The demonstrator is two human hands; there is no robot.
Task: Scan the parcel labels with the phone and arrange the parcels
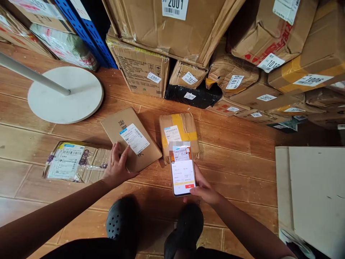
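My right hand (205,185) grips a smartphone (183,176), its thumb over a red button low on the lit screen. Behind the phone's upper end lies a taped cardboard box (192,124) with a shipping label. My left hand (117,165) rests with fingers apart on the near left edge of a flat cardboard box (111,124). That box has black print and a white label (134,138), and it lies at an angle on the floor. To the left of this hand is a scuffed cardboard parcel (93,162) with yellow and purple tape, partly covered by the hand.
Numbered cardboard boxes (142,68) are stacked along the far side, with a black-wrapped parcel (175,92) low among them. A round white stand base (48,100) with a slanting pole is at the left. A white board-like surface (318,187) is at the right.
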